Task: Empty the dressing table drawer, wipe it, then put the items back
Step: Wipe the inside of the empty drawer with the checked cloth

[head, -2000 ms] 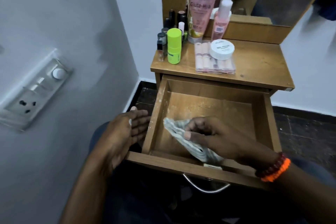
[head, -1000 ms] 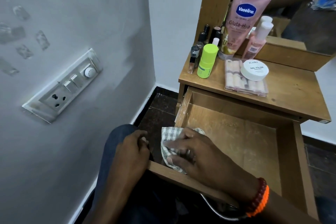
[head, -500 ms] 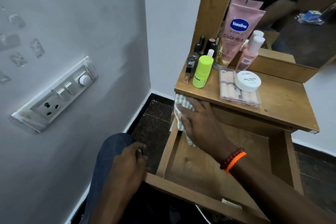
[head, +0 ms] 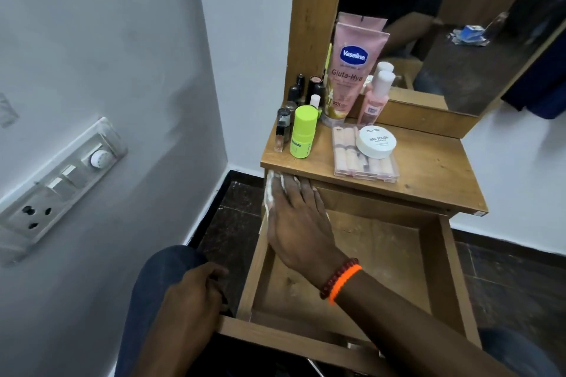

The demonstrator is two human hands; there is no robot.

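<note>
The drawer (head: 352, 278) is standing pulled out toward the near side beneath the dressing table top (head: 428, 174), and nothing is being seen lying on its bare wooden floor. A pale cloth (head: 269, 193) is being pressed against the far left corner of the drawer, at the top of the left wall, just under the front edge of the table top. It is being held there by the right hand (head: 301, 223), whose fingers are lying straight and flat over the cloth; only a strip of cloth is showing at the left of the hand. The left hand (head: 196, 297) is resting at the near left corner of the drawer with its fingers curled; whether the drawer's edge is being gripped cannot be told.

The wiping step is judged to be in hand, with the putting back not yet begun. For a good wipe, the cloth should be kept flat under the whole palm, drawn along the left wall and into each corner, and the floor covered in overlapping strokes toward the near edge, so that dust is being gathered rather than pushed back. The drawer should be steadied throughout.

On the table top, well clear of the cloth, a green stick (head: 301, 131), a Vaseline tube (head: 352, 70), a pink bottle (head: 375, 98), a white jar (head: 376, 141) and a clear pack (head: 364, 159) are standing.
</note>
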